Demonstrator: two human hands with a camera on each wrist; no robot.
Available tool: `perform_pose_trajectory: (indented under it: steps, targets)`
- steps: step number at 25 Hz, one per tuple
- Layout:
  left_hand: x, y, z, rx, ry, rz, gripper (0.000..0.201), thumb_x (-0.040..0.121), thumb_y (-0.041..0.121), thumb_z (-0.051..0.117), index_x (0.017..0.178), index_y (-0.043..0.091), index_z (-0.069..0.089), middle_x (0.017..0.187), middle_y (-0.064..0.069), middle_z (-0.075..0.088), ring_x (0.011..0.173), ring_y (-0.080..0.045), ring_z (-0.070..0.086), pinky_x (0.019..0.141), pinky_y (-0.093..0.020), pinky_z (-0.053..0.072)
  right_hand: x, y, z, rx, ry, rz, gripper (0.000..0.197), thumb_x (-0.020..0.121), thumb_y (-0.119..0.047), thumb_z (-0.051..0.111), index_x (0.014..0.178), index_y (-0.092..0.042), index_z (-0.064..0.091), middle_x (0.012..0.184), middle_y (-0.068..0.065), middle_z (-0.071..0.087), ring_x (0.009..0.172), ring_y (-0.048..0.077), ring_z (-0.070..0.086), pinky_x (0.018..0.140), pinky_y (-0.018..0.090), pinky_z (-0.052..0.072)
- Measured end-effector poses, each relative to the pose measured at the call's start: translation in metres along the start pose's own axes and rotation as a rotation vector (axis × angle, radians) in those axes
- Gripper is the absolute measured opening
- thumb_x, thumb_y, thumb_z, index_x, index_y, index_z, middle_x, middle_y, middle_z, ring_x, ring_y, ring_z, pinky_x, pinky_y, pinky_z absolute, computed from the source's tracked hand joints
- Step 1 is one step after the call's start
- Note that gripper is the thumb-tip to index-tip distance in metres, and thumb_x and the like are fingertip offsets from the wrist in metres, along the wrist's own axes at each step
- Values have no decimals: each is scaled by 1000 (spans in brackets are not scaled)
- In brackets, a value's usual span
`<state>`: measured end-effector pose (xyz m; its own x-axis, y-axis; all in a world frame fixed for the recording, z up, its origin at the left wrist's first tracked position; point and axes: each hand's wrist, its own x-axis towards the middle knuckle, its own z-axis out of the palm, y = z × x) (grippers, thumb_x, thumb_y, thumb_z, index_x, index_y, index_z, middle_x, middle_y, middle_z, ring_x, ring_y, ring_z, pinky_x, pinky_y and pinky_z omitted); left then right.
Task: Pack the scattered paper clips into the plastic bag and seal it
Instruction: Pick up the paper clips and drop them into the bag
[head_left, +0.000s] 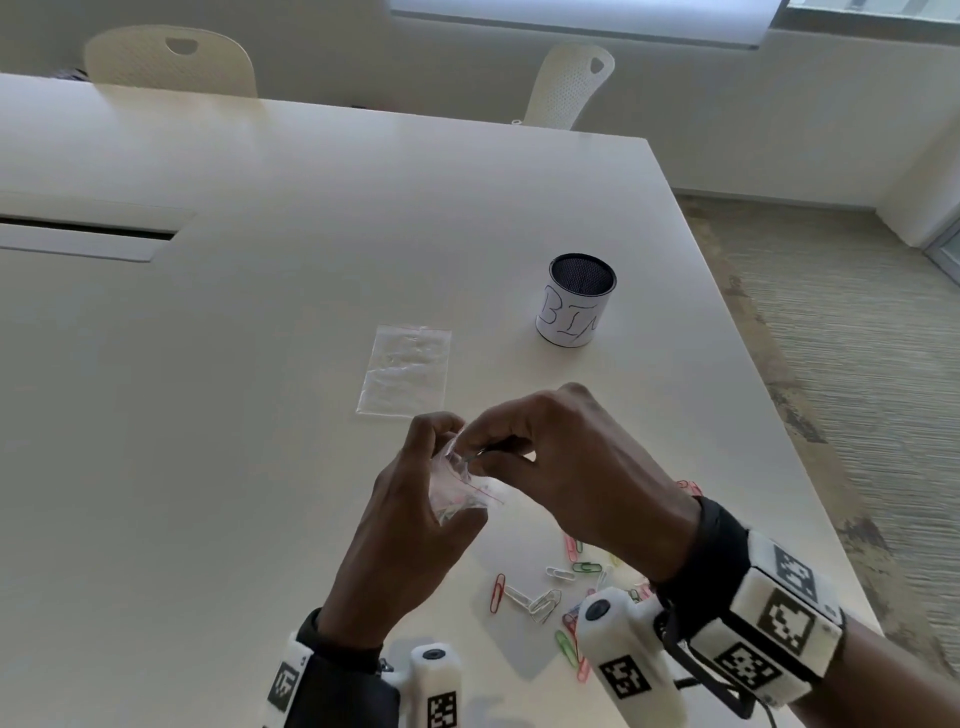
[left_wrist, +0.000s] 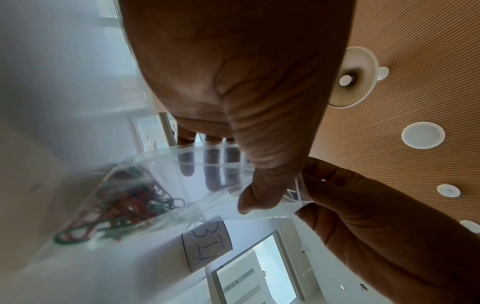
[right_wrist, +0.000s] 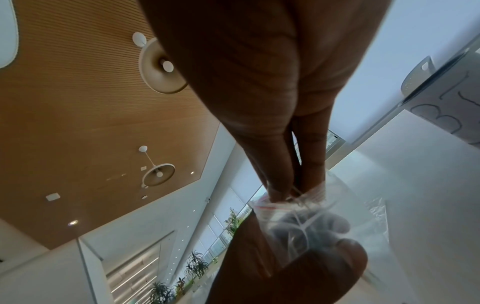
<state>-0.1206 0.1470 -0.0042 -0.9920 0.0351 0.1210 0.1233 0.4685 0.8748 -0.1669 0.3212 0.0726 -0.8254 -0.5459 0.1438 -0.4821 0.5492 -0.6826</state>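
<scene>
Clear plastic bag (head_left: 457, 493) with coloured clips inside sits lifted above the white desk (head_left: 208, 364), gripped by the left hand (head_left: 410, 499) with thumb and fingers curled round it. At the bag's mouth the right hand (head_left: 566, 467) pinches a paper clip (head_left: 475, 456). Loose paper clips (head_left: 545, 597) lie scattered on the desk beneath the right wrist. Farther back lie a second flat bag (head_left: 408, 371) and, to its right, a cup marked BIN (head_left: 577, 299).
</scene>
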Motion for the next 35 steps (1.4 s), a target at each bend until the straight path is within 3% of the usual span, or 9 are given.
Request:
perform_pose_trajectory:
  steps: [10, 14, 17, 20, 23, 26, 29, 31, 35]
  targets:
    - [-1, -5, 0, -6, 8, 68, 59, 79, 3, 77, 122, 30, 47, 107, 16, 65, 107, -11, 63, 79, -6, 48, -1, 26, -26, 5, 214, 68, 8, 89, -9, 80, 94, -16, 83, 81, -10, 79, 75, 2, 74, 75, 22, 61]
    - [0, -8, 1, -8, 14, 75, 61, 80, 2, 79, 125, 29, 48, 108, 16, 65, 107, -13, 63, 78, -5, 47, -11, 77, -21, -143, 38, 173, 15, 95, -10, 74, 104, -18, 82, 98, -6, 80, 83, 3, 74, 82, 29, 62]
    - [0, -8, 1, -13, 12, 73, 61, 81, 2, 80, 125, 30, 48, 108, 17, 64, 107, -12, 62, 78, -8, 50, -21, 97, -7, -264, -173, 126, 26, 102, -12, 64, 124, -22, 75, 127, -7, 72, 105, 1, 68, 96, 18, 56]
    - [1, -8, 2, -11, 7, 67, 62, 81, 2, 81, 124, 30, 47, 109, 17, 65, 107, -10, 61, 76, -9, 51, -31, 99, -3, -365, -320, 91, 35, 104, -38, 59, 137, -29, 65, 139, -10, 60, 120, 2, 55, 102, 23, 52]
    - [1, -9, 3, -12, 10, 63, 62, 81, 2, 80, 124, 31, 47, 108, 16, 65, 107, -11, 61, 75, -9, 51, -45, 97, -4, -499, -433, 101, 73, 84, -74, 64, 146, -38, 50, 143, -17, 47, 121, 0, 46, 89, 15, 46]
    - [1, -8, 3, -15, 10, 65, 61, 81, 2, 80, 124, 32, 47, 108, 16, 65, 107, -12, 62, 77, -9, 51, -57, 95, 1, -512, -430, 137, 80, 78, -75, 70, 145, -37, 48, 140, -17, 46, 117, 0, 45, 79, 8, 33]
    - [2, -8, 5, -22, 0, 59, 62, 81, 1, 79, 124, 32, 47, 109, 16, 64, 107, -13, 63, 77, -9, 51, -62, 96, 7, -403, -358, 167, 48, 90, -52, 73, 129, -27, 61, 131, -10, 57, 110, 5, 59, 80, 4, 36]
    - [1, -8, 5, -28, -2, 54, 63, 81, 0, 79, 124, 32, 47, 109, 16, 65, 106, -12, 63, 77, -8, 50, -63, 94, 6, -351, -311, 195, 40, 93, -43, 72, 128, -25, 62, 131, -8, 59, 104, 7, 65, 78, 4, 41]
    - [1, -8, 6, -19, 6, 58, 62, 80, 1, 80, 124, 30, 47, 108, 16, 65, 106, -9, 62, 76, -4, 47, -62, 91, 4, -436, -319, 178, 63, 91, -61, 64, 147, -37, 49, 146, -11, 48, 122, 6, 53, 94, 18, 47]
